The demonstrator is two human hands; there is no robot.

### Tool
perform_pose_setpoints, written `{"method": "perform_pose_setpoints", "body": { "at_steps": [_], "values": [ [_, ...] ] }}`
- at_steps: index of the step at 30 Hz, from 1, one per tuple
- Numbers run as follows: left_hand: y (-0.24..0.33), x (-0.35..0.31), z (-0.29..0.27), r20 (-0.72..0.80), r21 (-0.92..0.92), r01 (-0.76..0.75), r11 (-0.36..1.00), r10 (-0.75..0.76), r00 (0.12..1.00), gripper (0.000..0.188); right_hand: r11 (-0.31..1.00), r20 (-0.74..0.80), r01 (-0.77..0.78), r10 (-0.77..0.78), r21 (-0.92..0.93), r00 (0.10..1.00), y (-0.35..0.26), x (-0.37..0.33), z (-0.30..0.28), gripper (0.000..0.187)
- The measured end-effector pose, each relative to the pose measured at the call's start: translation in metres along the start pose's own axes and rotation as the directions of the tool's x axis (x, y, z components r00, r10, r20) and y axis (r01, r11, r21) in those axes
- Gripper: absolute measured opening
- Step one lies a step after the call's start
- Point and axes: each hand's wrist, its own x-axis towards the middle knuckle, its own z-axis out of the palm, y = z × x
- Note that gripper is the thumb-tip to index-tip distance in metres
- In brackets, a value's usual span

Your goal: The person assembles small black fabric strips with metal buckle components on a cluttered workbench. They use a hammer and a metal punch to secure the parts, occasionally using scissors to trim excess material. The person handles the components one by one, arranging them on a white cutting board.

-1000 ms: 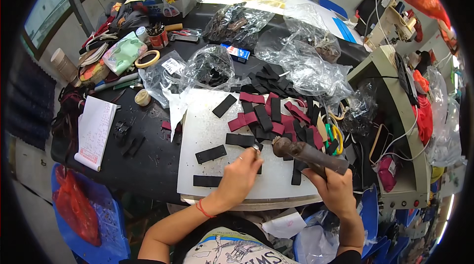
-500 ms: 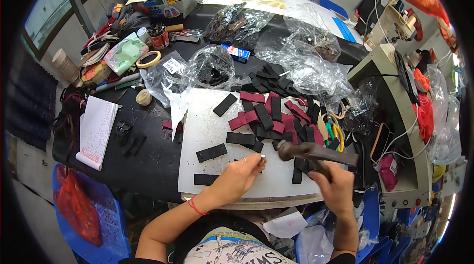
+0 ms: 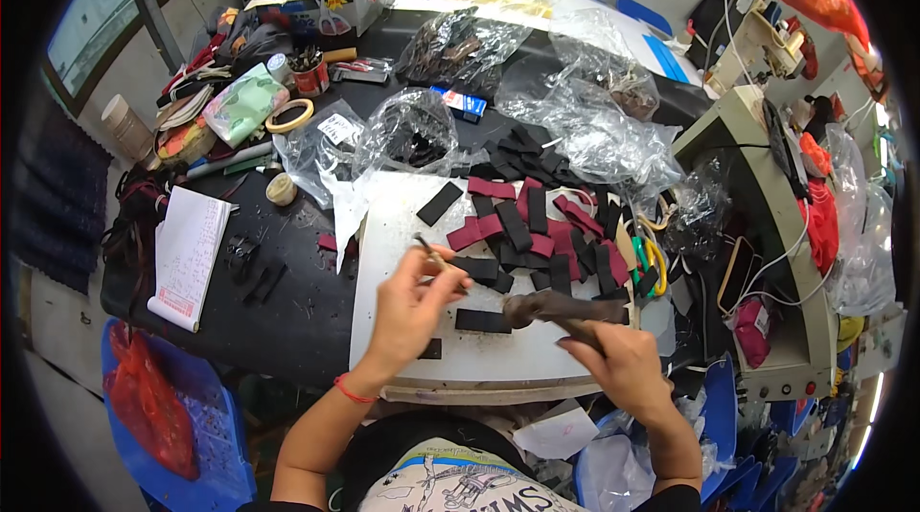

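My left hand (image 3: 414, 306) is closed on a thin metal punch-like rod (image 3: 429, 251), which slants across the fingertips above the white board (image 3: 379, 268). My right hand (image 3: 628, 366) grips the handle of a hammer (image 3: 551, 307), its dark head hovering low over the board. Between the hands lies a flat black strip (image 3: 482, 321), just left of the hammer head. Another black strip (image 3: 476, 270) is partly behind my left fingers. Beyond them, black and maroon strips (image 3: 491, 187) lie in a loose heap, with one black strip (image 3: 440, 204) apart on the left.
Clear plastic bags (image 3: 613, 143) are spread behind the board. Scissors with yellow handles (image 3: 655, 268) lie at the heap's right, beside a grey metal cabinet (image 3: 788, 349). On the left are a notepad (image 3: 190, 253), a small jar (image 3: 280, 189) and a tape roll (image 3: 288, 114).
My left hand has moved left and turned, tilting the rod. My right hand has brought the hammer left and slightly lower. The board has shifted slightly right.
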Motion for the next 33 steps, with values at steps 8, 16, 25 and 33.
{"method": "perform_pose_setpoints", "body": {
  "at_steps": [8, 16, 25, 33],
  "values": [
    [-0.015, -0.012, -0.018, 0.137, 0.051, 0.054, 0.997, -0.061, 0.989, 0.026, 1.000, 0.199, 0.025, -0.026, 0.008, 0.980, -0.010, 0.012, 0.030, 0.037],
    [-0.018, -0.008, -0.020, 0.161, 0.150, 0.071, 0.986, -0.095, 0.982, 0.022, 1.000, 0.224, 0.004, -0.002, -0.009, 0.975, -0.013, 0.018, 0.027, 0.037],
    [-0.012, -0.014, -0.012, 0.321, 0.498, -0.397, 0.771, 0.261, 0.910, 0.019, 0.962, -0.108, -0.044, 0.075, 0.268, 0.991, -0.015, 0.030, -0.010, 0.011],
    [-0.015, -0.015, -0.007, 0.196, 0.558, -0.318, 0.766, 0.250, 0.948, 0.015, 1.000, 0.108, -0.006, 0.008, -0.016, 0.994, -0.016, 0.043, -0.006, 0.032]
  ]
}}
